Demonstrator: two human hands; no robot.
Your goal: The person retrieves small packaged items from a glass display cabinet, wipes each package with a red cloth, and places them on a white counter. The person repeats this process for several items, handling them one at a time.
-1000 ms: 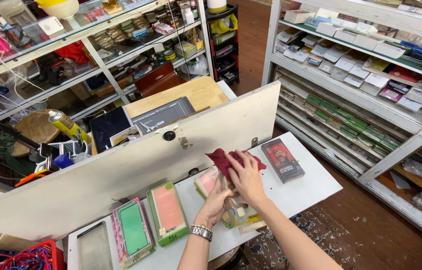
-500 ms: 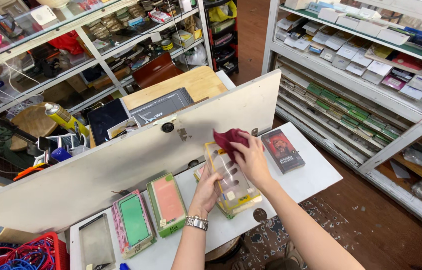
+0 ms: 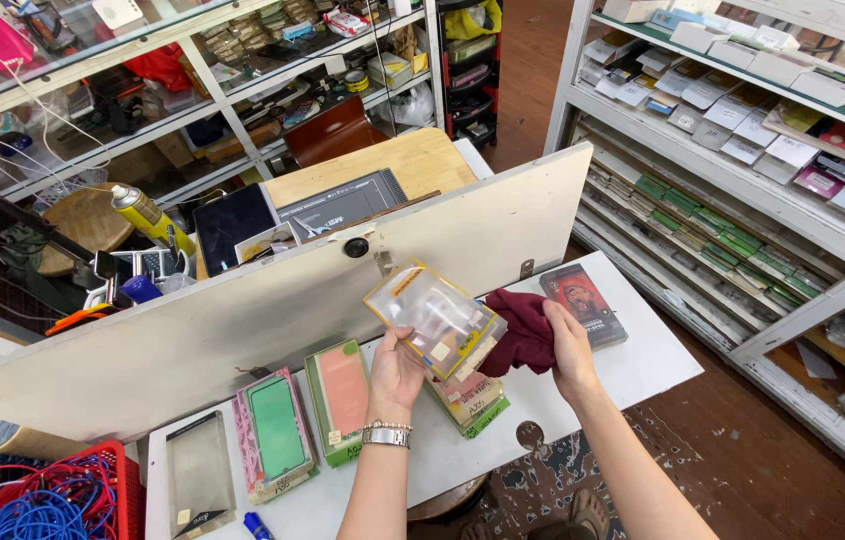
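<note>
- Small shop, crowded with stock: a white bench (image 3: 633, 370) low in view, shelving on both sides, a dark patterned floor underneath.
- Nearest, at the bench's front edge: a flat clear sleeve (image 3: 200, 485), seemingly empty, lying by itself; beside it a blue pen cap, only partly in view.
- Off the bench's left end: a red wire basket (image 3: 108, 480) stuffed with coiled blue and red cable.
- Next along the bench: two boxed phone cases, one with a green insert (image 3: 276, 432) and one with a pink insert (image 3: 340, 398), laid flat, side by side and face up, likely so the colours read at a glance.
- Left hand (image 3: 396, 372), watch on the wrist: closed around the lower edge of a clear plastic package (image 3: 436, 318), lifted off the bench and tilted up toward the eye.
- Right hand (image 3: 570, 350): clenched on a dark red cloth (image 3: 521, 335), pressed against the package's right side, apparently to wipe it.
- Directly beneath the raised package: a small stack of similar packs (image 3: 471, 400) resting on the bench.
- Just right of the cloth: a dark printed box (image 3: 584, 303), flat.
- Behind: a long white board (image 3: 243, 320) tilted up on edge, screening a wooden desk, a tablet and a yellow spray can (image 3: 148, 215).
- Farthest: right-hand shelves (image 3: 743, 150) filled with rows of flat packaged goods; left-hand glass shelves heaped with cables and oddments.
</note>
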